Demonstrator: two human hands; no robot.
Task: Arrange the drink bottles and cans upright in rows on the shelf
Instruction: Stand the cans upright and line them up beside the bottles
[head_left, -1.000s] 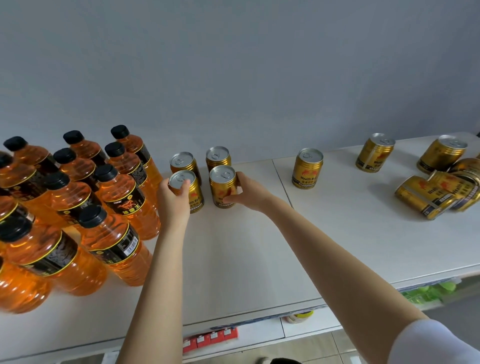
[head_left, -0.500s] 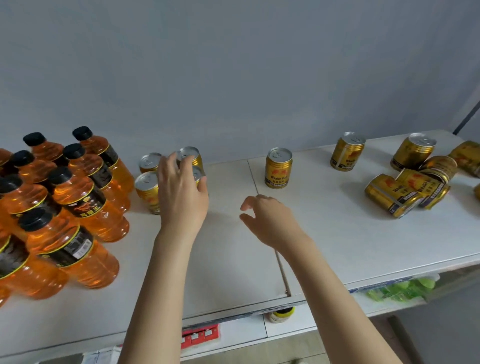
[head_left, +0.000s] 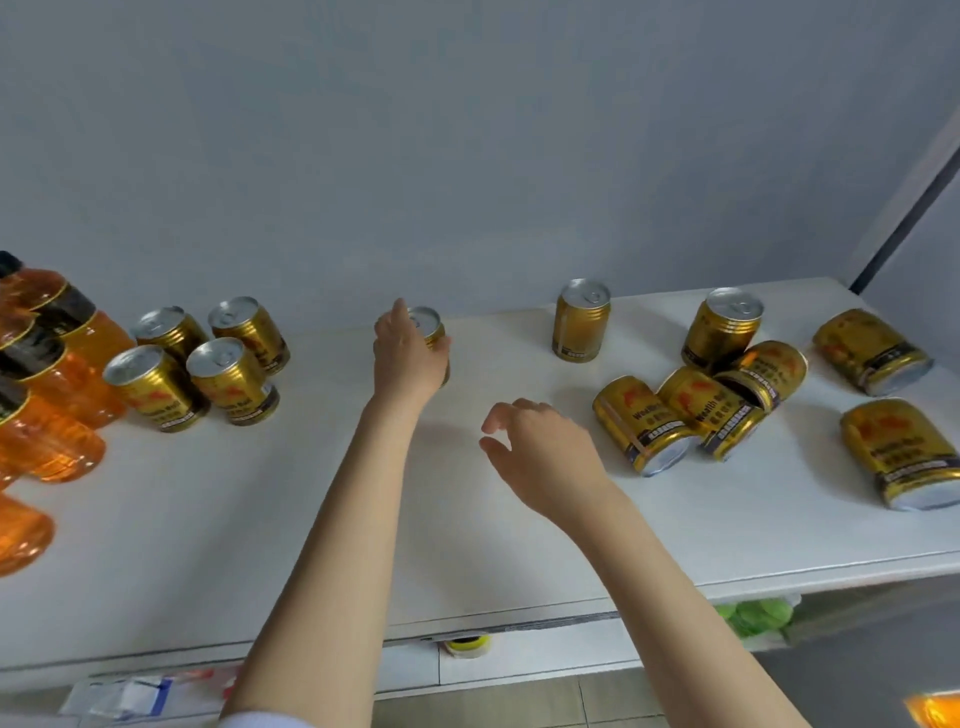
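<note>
The left hand (head_left: 408, 358), at centre frame, grips a can (head_left: 430, 323); the right hand (head_left: 545, 452) hovers lower, fingers loosely curled.

Twelve cans (head_left: 581, 322) (bottles (head_left: 78, 332) cropped, uncountable)

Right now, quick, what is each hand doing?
left hand: closed round a can.
right hand: open, holding nothing.
</note>
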